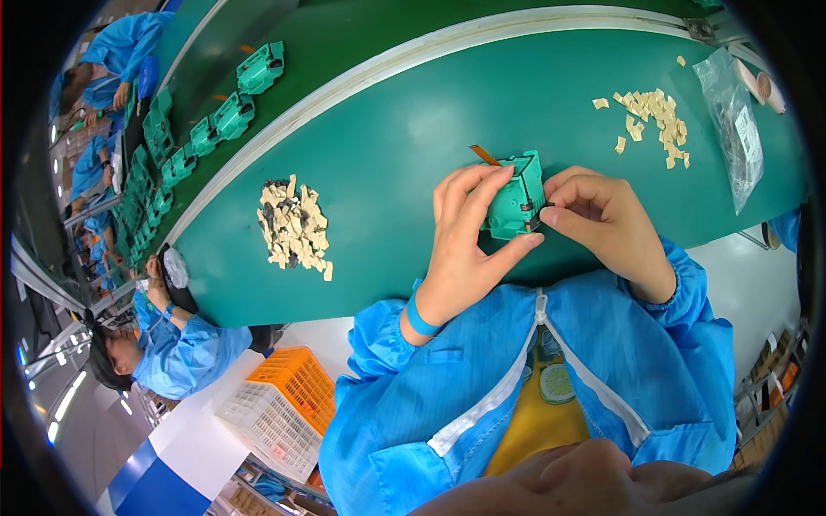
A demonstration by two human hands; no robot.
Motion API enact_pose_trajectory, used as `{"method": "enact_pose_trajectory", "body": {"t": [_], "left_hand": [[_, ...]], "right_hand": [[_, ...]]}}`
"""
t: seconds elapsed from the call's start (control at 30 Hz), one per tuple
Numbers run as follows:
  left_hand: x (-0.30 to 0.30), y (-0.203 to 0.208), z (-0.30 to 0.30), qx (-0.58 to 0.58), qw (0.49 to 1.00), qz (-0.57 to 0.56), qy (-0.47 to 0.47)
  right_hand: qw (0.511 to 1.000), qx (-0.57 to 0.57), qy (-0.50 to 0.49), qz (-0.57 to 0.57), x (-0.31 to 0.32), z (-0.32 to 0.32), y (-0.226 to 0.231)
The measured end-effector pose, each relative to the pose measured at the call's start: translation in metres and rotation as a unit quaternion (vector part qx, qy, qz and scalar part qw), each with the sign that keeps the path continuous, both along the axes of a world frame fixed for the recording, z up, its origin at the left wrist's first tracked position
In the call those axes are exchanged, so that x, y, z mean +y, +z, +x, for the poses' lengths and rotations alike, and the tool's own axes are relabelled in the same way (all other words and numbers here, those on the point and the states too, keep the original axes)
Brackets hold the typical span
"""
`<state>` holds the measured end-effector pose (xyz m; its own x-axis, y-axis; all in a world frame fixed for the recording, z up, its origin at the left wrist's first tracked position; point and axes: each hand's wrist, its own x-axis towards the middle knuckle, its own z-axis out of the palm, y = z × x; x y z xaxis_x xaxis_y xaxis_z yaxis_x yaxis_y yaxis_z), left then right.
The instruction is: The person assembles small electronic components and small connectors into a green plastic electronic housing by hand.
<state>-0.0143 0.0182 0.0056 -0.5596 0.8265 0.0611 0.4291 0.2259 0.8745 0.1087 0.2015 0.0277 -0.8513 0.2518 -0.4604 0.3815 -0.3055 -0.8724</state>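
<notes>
A green part (516,199) is gripped by the curled left hand (469,236) and pinched by the right hand (602,219) above the worktop (387,146).

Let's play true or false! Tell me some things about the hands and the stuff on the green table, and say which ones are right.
1. Both hands hold a green plastic part. True: the left hand grips it and the right hand pinches its side.
2. The part is red. False: it is green.
3. A pile of tan pieces lies left of the hands. True.
4. The orange basket sits on the green table. False: it is below the table's edge.
5. The left wrist has a blue band. True.
</notes>
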Motion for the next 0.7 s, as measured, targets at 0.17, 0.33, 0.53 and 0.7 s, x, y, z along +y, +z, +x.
{"method": "enact_pose_trajectory", "body": {"t": [0.17, 0.33, 0.53, 0.7], "left_hand": [[-0.015, 0.0, 0.003, -0.005, 1.0, -0.021, 0.0], [-0.021, 0.0, 0.01, -0.115, 0.993, -0.006, 0.03], [-0.018, 0.004, 0.011, -0.153, 0.987, -0.002, 0.04], [-0.014, 0.009, 0.013, -0.188, 0.981, 0.006, 0.052]], "right_hand": [[0.998, 0.015, 0.007, 0.055, -0.011, -0.002, 0.003], [0.996, 0.01, 0.03, 0.083, -0.016, -0.004, 0.01], [0.993, 0.032, 0.027, 0.106, -0.021, -0.006, 0.01], [0.986, 0.047, 0.024, 0.159, -0.026, -0.006, 0.011]]}}
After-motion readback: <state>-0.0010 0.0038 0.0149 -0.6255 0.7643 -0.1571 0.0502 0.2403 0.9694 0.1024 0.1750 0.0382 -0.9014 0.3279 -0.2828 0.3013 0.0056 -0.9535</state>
